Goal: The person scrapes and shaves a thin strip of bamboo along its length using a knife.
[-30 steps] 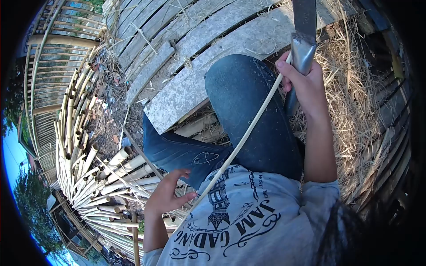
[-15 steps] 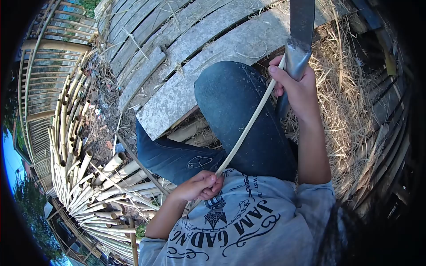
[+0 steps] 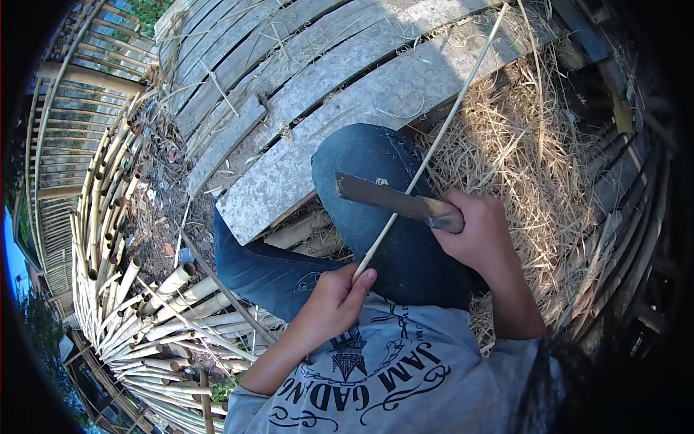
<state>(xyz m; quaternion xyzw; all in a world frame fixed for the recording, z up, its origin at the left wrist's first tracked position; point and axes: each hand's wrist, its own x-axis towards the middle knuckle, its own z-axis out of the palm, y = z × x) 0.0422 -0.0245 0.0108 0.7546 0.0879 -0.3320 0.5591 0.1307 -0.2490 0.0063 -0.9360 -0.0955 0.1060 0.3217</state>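
Observation:
My left hand [image 3: 338,298] is closed on the lower end of a long thin bamboo strip [image 3: 450,119], thumb laid along it. The strip slants up and right past my bent knee [image 3: 361,155], its far end over the wooden planks. In my right hand [image 3: 473,226] is the handle of a knife with a broad, dark metal blade [image 3: 383,197]. The blade points left across the strip, above my thigh. Whether its edge touches the strip I cannot tell.
Weathered planks [image 3: 289,170] form a platform ahead. Pale shavings [image 3: 535,195] are heaped at the right. Cut bamboo poles [image 3: 181,293] lie stacked at the left, beside a bamboo slat fence [image 3: 79,130]. A narrow stick [image 3: 224,267] runs near my left leg.
The knife has swung from pointing up to pointing left across the strip. My right hand came down and released the strip, whose far end now extends up over the planks.

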